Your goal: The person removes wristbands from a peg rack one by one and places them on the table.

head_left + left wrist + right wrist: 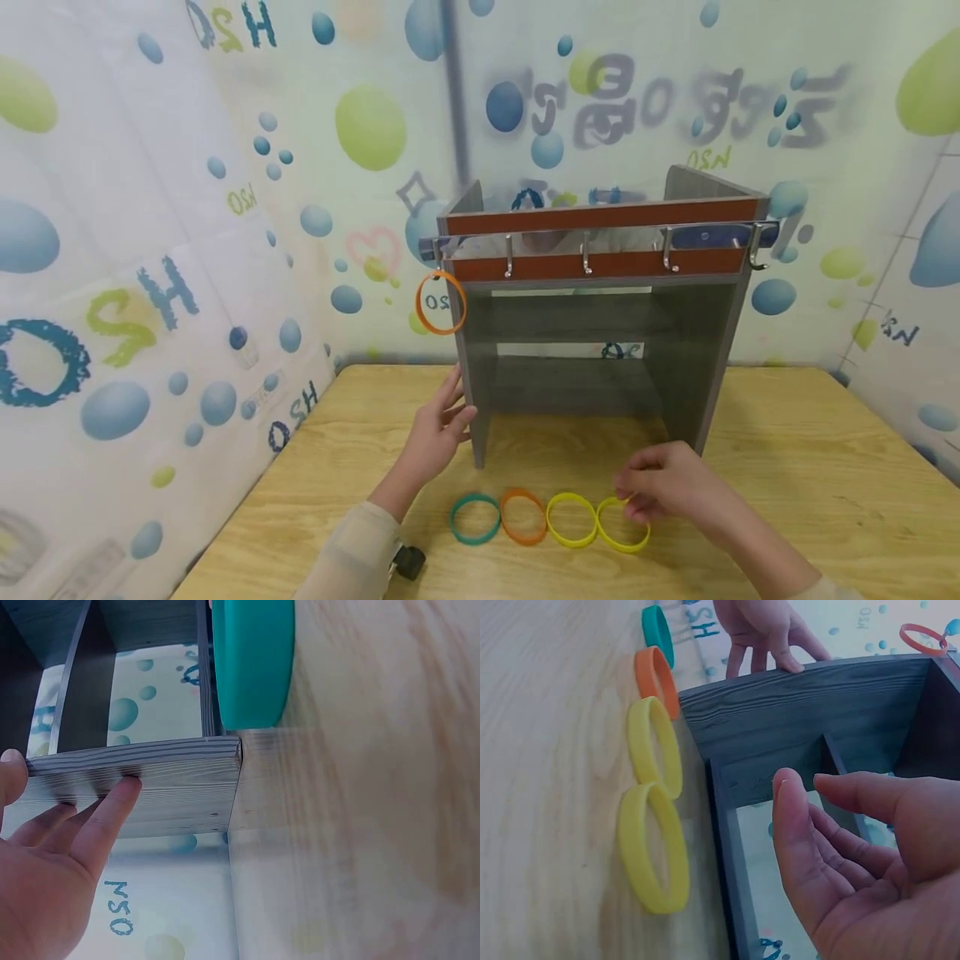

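Note:
My left hand (437, 433) holds the left side panel of a grey wooden shelf (693, 350), its thumb by the front edge and its fingers against the outer face. Bent but empty, my right hand (671, 483) hovers by the rightmost yellow wristband (624, 546), with a gap between thumb and index finger in the right wrist view. That band lies on the table in a row with another yellow wristband (572, 543), an orange wristband (522, 540) and a teal wristband (474, 540). Another orange wristband (420, 310) hangs from the leftmost hook of the shelf's rail.
A metal rail (555, 243) with several hooks runs across the shelf's upper front, over reddish-brown boards. The shelf stands on a wood-grain table (787, 467). Behind and at the sides hang patterned sheets (360, 208) with blue and green dots.

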### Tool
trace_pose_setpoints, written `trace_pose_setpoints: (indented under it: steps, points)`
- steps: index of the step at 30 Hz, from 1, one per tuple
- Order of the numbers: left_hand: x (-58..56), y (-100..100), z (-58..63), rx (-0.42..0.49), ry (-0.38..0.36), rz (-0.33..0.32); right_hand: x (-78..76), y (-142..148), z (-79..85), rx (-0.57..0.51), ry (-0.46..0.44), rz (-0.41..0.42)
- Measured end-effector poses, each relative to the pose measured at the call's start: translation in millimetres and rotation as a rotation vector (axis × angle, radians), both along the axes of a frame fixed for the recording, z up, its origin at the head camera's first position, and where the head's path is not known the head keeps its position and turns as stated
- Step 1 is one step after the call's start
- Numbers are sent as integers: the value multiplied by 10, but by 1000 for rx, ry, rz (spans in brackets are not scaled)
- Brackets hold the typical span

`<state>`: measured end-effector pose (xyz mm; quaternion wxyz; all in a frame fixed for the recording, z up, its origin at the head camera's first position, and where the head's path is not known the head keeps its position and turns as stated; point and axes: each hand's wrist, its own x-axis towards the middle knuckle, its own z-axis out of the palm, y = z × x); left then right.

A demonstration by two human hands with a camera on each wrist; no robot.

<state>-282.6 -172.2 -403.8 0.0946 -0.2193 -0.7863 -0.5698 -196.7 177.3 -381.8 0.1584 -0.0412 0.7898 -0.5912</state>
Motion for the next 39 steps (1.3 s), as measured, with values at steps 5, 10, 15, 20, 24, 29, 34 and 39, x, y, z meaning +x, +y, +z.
trace_pose_setpoints:
  steps: [5,10,15,20,24,29,34,39]
  points:
    - [1,-10,-32,-8,0,9,-35,-92,84,4,25,23]
    - [-13,-3,-22,-6,6,6,-62,-195,227,8,54,59]
    - [-14,-6,-19,-8,4,9,-93,-316,384,32,92,85]
    - [-31,-2,-3,-5,7,0,-165,-427,505,38,104,94]
    - [-48,1,13,-5,16,-3,-220,-511,603,26,134,103]
    - [-46,-9,8,-13,16,-3,-262,-611,719,32,169,94]
    - [-24,-11,8,-16,6,8,-315,-727,809,69,175,69]
    - [-16,-9,18,-16,1,16,-395,-850,880,98,200,59]
